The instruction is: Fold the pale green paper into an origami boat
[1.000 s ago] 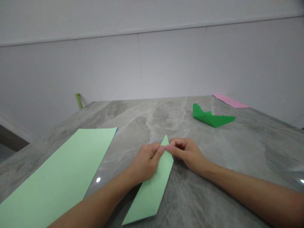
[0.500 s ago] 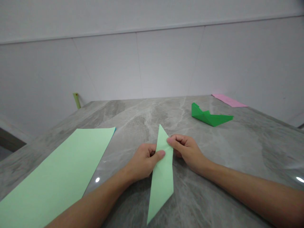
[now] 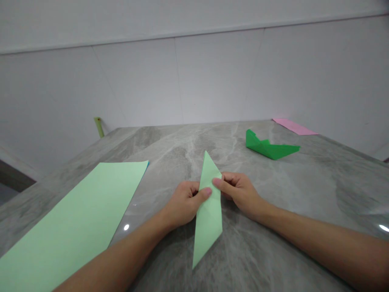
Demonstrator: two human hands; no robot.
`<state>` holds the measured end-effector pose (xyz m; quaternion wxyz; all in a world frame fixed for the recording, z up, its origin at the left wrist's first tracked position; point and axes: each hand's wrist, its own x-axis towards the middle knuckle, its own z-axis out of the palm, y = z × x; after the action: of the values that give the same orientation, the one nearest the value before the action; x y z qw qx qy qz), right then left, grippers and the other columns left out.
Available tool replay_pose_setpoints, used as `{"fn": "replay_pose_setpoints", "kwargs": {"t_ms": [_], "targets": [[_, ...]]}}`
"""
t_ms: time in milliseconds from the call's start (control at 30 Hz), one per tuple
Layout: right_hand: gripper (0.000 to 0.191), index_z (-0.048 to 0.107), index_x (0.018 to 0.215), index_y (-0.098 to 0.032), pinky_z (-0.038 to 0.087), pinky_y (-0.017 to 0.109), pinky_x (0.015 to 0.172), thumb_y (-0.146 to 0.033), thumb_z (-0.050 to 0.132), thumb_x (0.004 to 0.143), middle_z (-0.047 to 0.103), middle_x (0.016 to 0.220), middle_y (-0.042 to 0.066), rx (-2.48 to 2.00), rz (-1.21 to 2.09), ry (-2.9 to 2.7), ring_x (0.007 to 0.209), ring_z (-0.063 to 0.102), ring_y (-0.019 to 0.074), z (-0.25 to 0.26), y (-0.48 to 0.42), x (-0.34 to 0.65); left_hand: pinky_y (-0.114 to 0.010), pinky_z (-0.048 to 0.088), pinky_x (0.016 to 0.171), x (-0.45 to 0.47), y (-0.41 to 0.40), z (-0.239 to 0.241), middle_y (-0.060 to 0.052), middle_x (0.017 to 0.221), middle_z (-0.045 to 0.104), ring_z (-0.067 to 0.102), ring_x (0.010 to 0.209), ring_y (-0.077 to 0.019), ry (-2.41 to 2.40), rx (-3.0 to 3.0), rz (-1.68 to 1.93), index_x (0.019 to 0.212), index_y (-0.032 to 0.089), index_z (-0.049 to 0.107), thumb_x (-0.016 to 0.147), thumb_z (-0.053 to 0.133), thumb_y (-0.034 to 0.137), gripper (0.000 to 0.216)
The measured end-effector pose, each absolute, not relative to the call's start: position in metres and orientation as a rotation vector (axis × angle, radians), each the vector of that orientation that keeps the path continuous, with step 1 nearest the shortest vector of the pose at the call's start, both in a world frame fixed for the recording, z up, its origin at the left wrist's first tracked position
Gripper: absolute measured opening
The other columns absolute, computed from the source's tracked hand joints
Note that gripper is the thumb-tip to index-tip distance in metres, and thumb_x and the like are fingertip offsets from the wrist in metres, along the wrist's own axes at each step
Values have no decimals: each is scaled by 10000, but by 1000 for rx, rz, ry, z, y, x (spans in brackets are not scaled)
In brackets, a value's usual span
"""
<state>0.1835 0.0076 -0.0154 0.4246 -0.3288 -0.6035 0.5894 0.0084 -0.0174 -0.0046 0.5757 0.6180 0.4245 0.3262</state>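
Note:
A light green folded paper (image 3: 209,221), long and pointed at its top and bottom ends, is held over the middle of the table. My left hand (image 3: 187,202) pinches it along the left edge, thumb flat on the front and fingers curled behind. On the opposite edge, higher up, my right hand (image 3: 238,192) grips it too, its thumb pressed on the front face. The fingers behind the paper are partly hidden.
To the left lies a stack of light green paper sheets (image 3: 79,215). A green folded paper boat (image 3: 270,149) sits toward the back right of the grey marbled table (image 3: 170,150). Behind it is pink paper (image 3: 296,126), near the white wall (image 3: 209,77).
The folded paper's lower tip has risen, and its top has shifted slightly up. My right thumb lies a little lower on the paper; both hands keep their hold.

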Motion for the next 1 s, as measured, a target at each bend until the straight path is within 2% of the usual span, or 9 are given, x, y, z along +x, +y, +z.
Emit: {"fn": "replay_pose_setpoints", "kwargs": {"t_ms": [133,267,367,600,800,1000], "targets": [[353,609,672,-156,262,220,453,-475,620,823,411,537,-60,-794,1484,-1538,469,293,66,-16,8,184,-199,308,418,9,-18,-4,6,545,499,421,446,-79,972,1469,771,611,146,518,821,532,530,438],[395,552,617,-152,258,216,457,-484,618,822,407,546,-57,-826,1438,-1543,482,294,63,-15,7,185,-199,258,396,7,-18,-4,31,485,438,354,403,-62,942,1548,730,570,152,493,845,499,529,466],[423,518,587,-154,263,214,460,-495,624,813,387,530,-62,-842,1424,-1535,479,293,61,-15,7,184,-205,264,414,6,-17,-6,20,509,455,370,425,-67,973,1558,727,576,150,492,855,491,530,472],[347,632,731,-140,379,236,536,-480,644,803,552,637,-7,-842,1491,-1586,567,466,104,-18,8,185,-210,248,412,9,-19,-4,38,494,419,348,419,-70,1021,1543,793,586,164,473,865,467,544,472],[354,624,713,-138,375,225,511,-480,648,802,558,626,-6,-861,1487,-1536,546,458,95,-20,7,185,-212,235,414,9,-18,-1,52,442,388,315,398,-66,1001,1602,778,562,167,476,852,475,524,460],[394,653,721,-137,404,230,540,-528,652,775,592,630,0,-804,1599,-1685,557,492,103,-13,4,183,-218,242,451,9,-18,-7,44,519,384,319,460,-73,1128,1629,968,589,156,490,880,476,452,416]]}}
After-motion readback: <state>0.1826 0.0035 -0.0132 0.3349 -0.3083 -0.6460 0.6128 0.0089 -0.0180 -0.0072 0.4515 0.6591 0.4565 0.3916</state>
